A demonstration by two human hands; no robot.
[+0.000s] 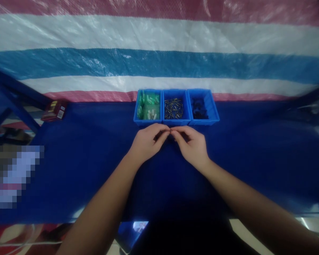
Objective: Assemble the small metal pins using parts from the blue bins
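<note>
My left hand [147,141] and my right hand [192,143] meet fingertip to fingertip over the blue cloth table [82,159], just in front of the bins. Both are pinched on a tiny part [170,131] between them, too small to name. Behind the hands stand three blue bins in a row: the left bin [148,105] holds green and pale pieces, the middle bin [173,108] holds several small dark metal pins, the right bin [202,106] holds dark blue or black pieces.
A red and dark box [54,109] lies at the table's far left. A striped plastic tarp [159,53] hangs behind the table. Blue frame bars [10,95] slant at the left. A pixelated patch covers the lower left.
</note>
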